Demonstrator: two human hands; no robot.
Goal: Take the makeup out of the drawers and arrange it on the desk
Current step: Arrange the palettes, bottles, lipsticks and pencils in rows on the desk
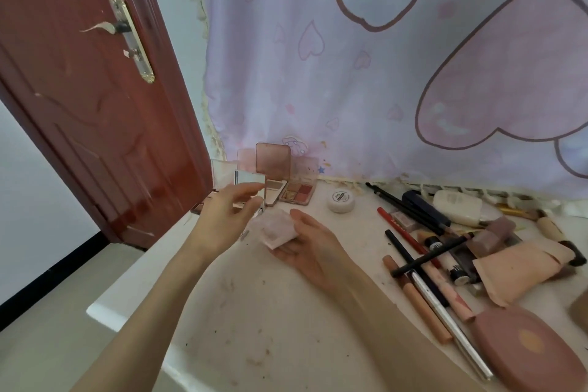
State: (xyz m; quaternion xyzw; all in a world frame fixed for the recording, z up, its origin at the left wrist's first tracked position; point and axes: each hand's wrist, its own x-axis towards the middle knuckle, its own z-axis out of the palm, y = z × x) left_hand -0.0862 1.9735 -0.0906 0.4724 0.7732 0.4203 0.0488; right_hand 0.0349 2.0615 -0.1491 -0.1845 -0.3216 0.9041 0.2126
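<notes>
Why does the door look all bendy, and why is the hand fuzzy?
Head view: the wide-angle lens bends the door near the frame edge; the left hand and the small compact above it are smeared by motion blur; daylight is soft, shadows faint.

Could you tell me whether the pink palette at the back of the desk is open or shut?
Open. The pink palette has its translucent lid standing upright against the curtain, and the colour pans lie exposed below it.

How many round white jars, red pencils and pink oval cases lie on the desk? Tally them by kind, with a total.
Round white jar: 1
Red pencil: 1
Pink oval case: 1
Total: 3
</notes>
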